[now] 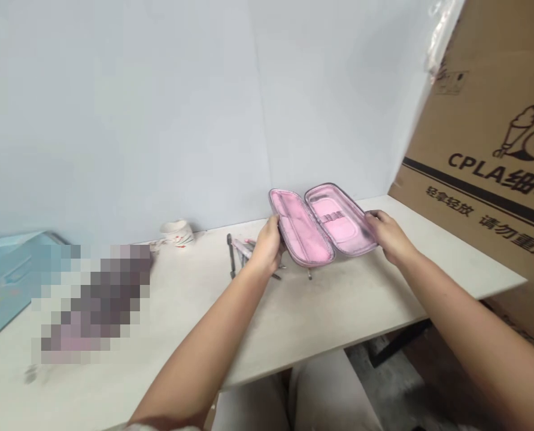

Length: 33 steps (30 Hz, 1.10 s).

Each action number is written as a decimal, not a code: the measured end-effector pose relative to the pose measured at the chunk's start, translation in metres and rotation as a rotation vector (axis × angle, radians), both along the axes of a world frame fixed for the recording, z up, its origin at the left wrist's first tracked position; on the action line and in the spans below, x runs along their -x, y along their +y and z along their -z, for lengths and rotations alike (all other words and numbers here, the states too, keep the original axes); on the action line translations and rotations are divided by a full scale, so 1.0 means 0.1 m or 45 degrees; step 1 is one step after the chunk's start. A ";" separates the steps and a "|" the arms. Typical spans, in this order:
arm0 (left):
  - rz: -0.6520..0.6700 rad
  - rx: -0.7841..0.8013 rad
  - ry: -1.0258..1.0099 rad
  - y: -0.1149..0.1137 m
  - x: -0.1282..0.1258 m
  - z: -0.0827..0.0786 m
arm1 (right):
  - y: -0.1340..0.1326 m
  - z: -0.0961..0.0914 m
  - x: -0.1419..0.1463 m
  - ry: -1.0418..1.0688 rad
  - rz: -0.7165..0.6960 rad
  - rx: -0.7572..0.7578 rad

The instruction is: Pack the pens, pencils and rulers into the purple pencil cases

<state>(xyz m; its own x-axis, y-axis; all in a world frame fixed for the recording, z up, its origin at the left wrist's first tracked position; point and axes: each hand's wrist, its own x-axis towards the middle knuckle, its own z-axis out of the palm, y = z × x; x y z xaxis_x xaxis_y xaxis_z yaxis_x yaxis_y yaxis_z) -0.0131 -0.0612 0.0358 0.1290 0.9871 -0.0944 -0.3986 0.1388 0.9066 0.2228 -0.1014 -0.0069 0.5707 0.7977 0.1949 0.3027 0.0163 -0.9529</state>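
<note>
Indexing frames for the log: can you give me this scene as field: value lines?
main item: pink pencil case
state: open, inside facing the camera; elastic loops in the right half
left hand: left hand grips the left edge
right hand: right hand grips the right edge
near left hand: pens on the table, partly hidden
back of table: white cup by the wall
right side: large cardboard box with printed lettering
unclear: dark and pink item at left, pixelated
</note>
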 end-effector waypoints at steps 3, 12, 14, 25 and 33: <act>0.076 0.035 0.057 0.00 -0.32 0.00 | -0.15 -0.05 -0.36 -0.048 0.027 0.067; 0.164 0.130 0.227 0.11 -0.84 0.29 | -0.34 -0.01 -0.95 -0.152 -0.089 0.235; 0.217 0.089 0.311 0.13 -0.89 0.38 | -0.32 0.09 -1.00 -0.193 -0.112 0.301; 0.380 -0.819 1.401 0.05 -0.90 0.63 | -0.26 0.46 -1.14 -0.933 -0.047 0.329; 0.417 -1.104 1.688 -0.16 -0.55 0.67 | -0.26 0.31 -0.32 -1.250 -0.344 0.074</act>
<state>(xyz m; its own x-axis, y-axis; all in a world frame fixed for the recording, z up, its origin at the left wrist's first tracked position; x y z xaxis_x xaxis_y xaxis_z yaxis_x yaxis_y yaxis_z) 0.0416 -0.0767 -0.0316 0.6201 0.7479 0.2371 0.6296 -0.6546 0.4183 0.2545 -0.1270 -0.0381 -0.0208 0.8992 0.4371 0.9442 0.1613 -0.2870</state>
